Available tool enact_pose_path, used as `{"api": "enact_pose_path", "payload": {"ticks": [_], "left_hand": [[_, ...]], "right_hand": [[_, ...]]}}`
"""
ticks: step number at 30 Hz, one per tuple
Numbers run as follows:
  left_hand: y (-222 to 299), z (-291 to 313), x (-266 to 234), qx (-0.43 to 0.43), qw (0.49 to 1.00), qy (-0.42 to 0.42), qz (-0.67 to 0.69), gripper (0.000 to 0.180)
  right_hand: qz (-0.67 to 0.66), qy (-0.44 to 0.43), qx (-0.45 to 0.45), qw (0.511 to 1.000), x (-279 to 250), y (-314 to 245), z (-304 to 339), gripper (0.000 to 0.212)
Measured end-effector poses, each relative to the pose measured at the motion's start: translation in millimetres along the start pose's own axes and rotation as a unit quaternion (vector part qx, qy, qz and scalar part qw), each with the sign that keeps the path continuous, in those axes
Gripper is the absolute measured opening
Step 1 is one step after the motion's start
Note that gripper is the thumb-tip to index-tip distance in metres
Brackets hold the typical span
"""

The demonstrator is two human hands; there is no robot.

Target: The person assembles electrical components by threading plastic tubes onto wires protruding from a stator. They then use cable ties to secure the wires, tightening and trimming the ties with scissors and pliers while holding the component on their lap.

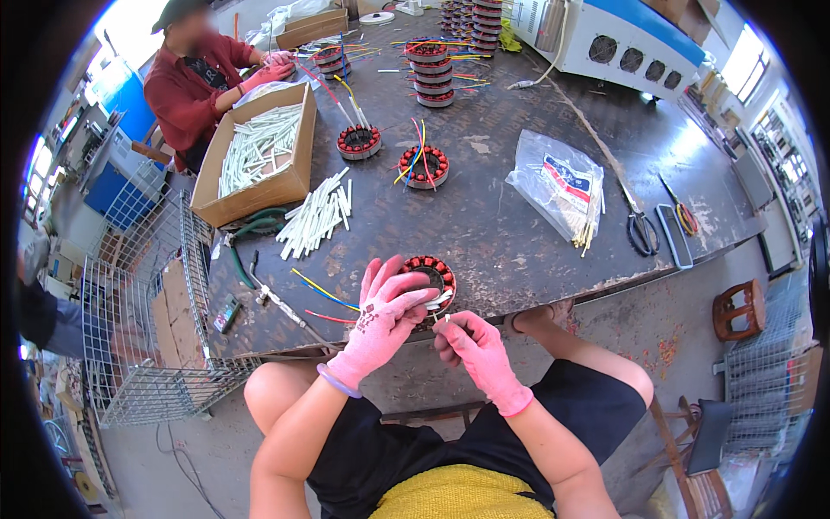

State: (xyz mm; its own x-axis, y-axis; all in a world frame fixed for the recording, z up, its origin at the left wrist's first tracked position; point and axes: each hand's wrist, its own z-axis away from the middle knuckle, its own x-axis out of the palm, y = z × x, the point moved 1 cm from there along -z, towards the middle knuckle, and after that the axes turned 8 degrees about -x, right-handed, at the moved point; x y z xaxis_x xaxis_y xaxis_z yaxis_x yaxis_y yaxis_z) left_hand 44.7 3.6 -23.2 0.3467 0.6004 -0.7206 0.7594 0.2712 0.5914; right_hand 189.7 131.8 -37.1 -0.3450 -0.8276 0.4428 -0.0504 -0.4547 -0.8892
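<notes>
A ring-shaped motor stator (443, 270) with red-wrapped windings lies near the table's front edge. My left hand (380, 324), in a pink glove, grips its near left rim with thumb and forefinger; the other fingers are raised and partly hide it. My right hand (480, 350), also gloved, pinches a thin white sleeve (441, 321) at the stator's near side. Inside the ring, more white pieces show beside my left fingertips. Yellow, blue and red lead wires (322, 288) stretch leftward from behind my left hand.
White sleeves (318, 216) lie heaped near a cardboard box (298, 177) of more. Other stators (424, 168) stand beyond. Pliers (251, 227) and a torch (281, 304) lie left; a plastic bag (540, 177) and scissors (641, 232) lie right. A co-worker (194, 86) works far left.
</notes>
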Motion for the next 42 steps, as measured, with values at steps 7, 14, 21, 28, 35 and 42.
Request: {"api": "enact_pose_path", "payload": {"ticks": [7, 14, 21, 28, 35, 42], "left_hand": [[-3.0, 4.1, 4.4, 0.020, 0.997, -0.003, 0.070, 0.044], [-2.7, 4.1, 4.3, 0.022, 0.997, 0.004, 0.072, 0.044], [-3.3, 4.6, 5.6, 0.025, 0.996, 0.011, 0.080, 0.044], [-3.6, 4.1, 6.0, 0.025, 0.997, 0.012, 0.075, 0.043], [-4.2, 5.3, 7.5, 0.025, 0.996, 0.015, 0.081, 0.042], [-5.5, 6.0, 7.4, 0.024, 0.996, 0.012, 0.081, 0.043]], "right_hand": [[0.020, 0.007, -0.014, 1.000, 7.2, -2.2, -3.3, 0.021], [0.047, 0.016, -0.021, 0.999, 11.2, -6.1, -2.4, 0.022], [0.027, 0.020, -0.024, 0.999, 13.8, -7.3, -2.8, 0.021], [0.037, 0.018, -0.028, 0.999, 13.5, -7.0, -2.2, 0.021], [0.044, 0.016, -0.027, 0.999, 13.7, -8.0, -1.4, 0.023], [0.050, 0.018, -0.024, 0.998, 13.8, -8.8, -0.6, 0.024]]}}
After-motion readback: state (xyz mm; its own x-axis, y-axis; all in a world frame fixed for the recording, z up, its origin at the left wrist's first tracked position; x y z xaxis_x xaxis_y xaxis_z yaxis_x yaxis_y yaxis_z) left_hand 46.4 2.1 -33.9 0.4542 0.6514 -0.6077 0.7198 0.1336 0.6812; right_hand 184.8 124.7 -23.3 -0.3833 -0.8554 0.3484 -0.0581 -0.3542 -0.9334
